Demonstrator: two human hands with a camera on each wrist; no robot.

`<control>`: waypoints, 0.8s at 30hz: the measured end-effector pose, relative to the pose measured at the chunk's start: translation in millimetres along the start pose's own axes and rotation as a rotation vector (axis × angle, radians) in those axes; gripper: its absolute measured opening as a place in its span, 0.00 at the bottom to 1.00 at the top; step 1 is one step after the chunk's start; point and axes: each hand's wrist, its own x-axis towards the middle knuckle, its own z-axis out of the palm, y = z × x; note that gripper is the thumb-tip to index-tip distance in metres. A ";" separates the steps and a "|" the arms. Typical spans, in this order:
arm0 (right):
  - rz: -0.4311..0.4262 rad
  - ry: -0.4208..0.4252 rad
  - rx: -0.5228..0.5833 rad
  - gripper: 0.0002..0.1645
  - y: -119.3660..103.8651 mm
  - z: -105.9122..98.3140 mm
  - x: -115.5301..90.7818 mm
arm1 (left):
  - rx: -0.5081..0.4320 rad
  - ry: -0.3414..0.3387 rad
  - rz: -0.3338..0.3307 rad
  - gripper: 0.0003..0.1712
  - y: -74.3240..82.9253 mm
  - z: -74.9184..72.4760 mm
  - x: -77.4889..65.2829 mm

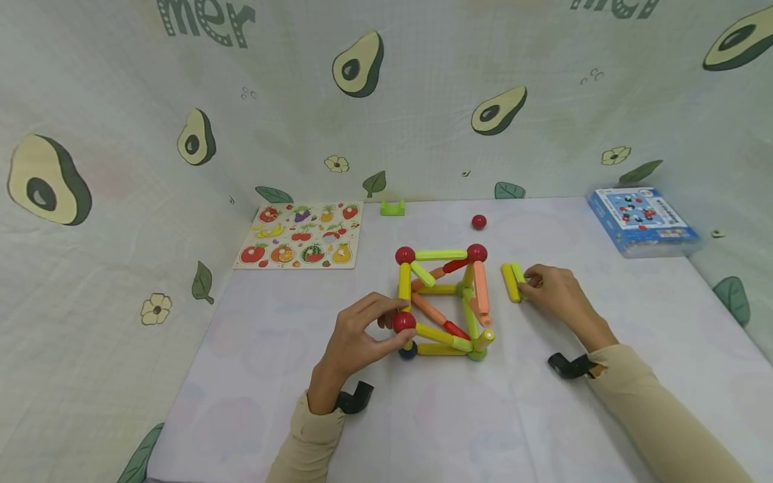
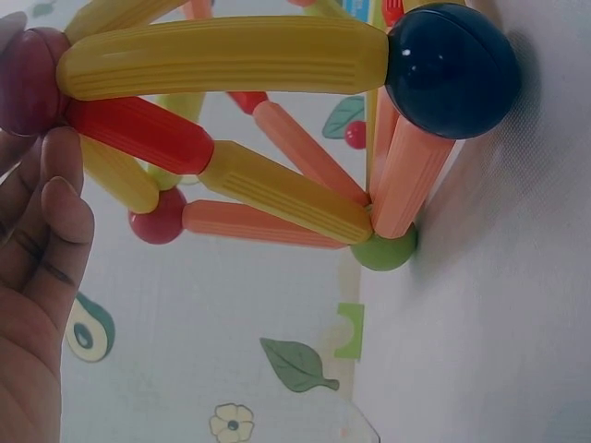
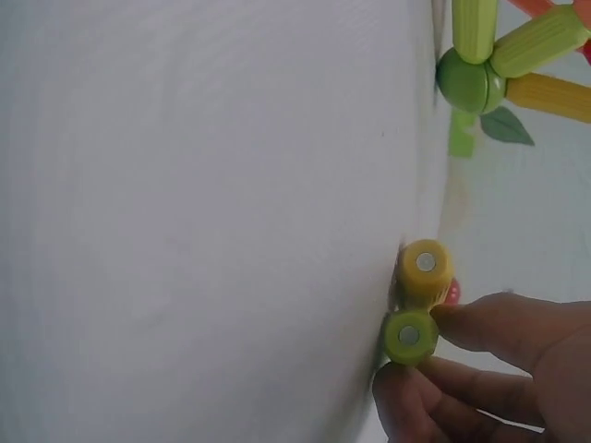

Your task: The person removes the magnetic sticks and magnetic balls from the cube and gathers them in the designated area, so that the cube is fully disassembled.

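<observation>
A box-like frame of magnetic rods and balls stands mid-table. My left hand [image 1: 353, 335] grips the red ball [image 1: 404, 323] at its upper front-left corner, with thumb and fingers around it. Below that ball, a yellow rod [image 2: 226, 57] runs down to a dark blue ball [image 2: 452, 72] on the table. To the right of the frame, my right hand [image 1: 560, 298] pinches a light green rod [image 3: 409, 336] between thumb and fingers. That rod lies alongside a yellow rod [image 1: 510, 282]. A green ball [image 1: 477, 354] forms the frame's lower front-right corner.
A fruit picture board [image 1: 298, 236] lies at the back left. Behind the frame are a small green piece [image 1: 392, 208] and a loose red ball [image 1: 479, 222]. A blue box [image 1: 643, 221] sits at the back right, near the avocado-print cloth [image 1: 423, 147].
</observation>
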 end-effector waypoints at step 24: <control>-0.174 0.047 0.543 0.25 -79.7 -9.2 -43.5 | -0.001 -0.005 -0.005 0.23 0.2 -0.4 -0.5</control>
